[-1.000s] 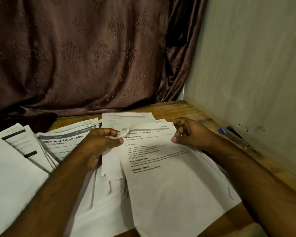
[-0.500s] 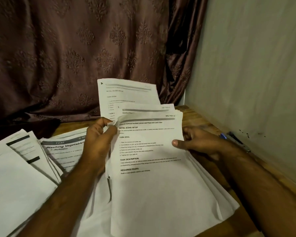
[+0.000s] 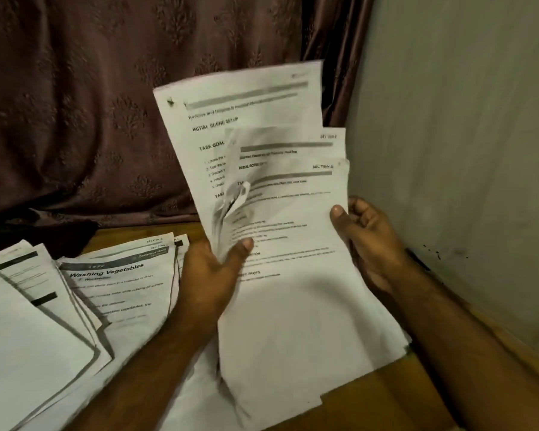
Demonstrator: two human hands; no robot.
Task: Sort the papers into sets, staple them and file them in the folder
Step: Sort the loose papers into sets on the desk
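Left hand [image 3: 212, 275] is gripping the left edge of the raised bundle [image 3: 287, 244], thumb on top, fingers clamped behind it. Right hand [image 3: 367, 241] is pinching the right edge, thumb on the front sheet, fingers curled behind. The bundle is tilting up off the table [image 3: 386, 387], its lower end trailing down toward it.

Risks:
- Sheets are fanning out at the top and their edges are not lining up. If stapled like this, a back sheet is likely getting missed or pinned crooked.
- The left-edge corners [image 3: 231, 200] are curling and crumpling near the grip. A harder squeeze is probably creasing or tearing them.
- The bottom of the bundle is sagging unsupported, so a loose sheet could be slipping out onto the pile below and mixing sets.
- The back sheet [image 3: 231, 98] is showing a dark mark at its top-left corner, maybe a staple. It's blurred, can't confirm.

Counts:
- Hands: two, both holding paper.
- Visible headers in the raised bundle: three staggered; more sheets likely behind them.
- Stacks lying on the table at left: about three, namely the "Washing Vegetables" stack [image 3: 119, 281], one with black bars [image 3: 28, 284], and a blank-faced one [image 3: 22, 362].
- Stapler and folder: none showing.
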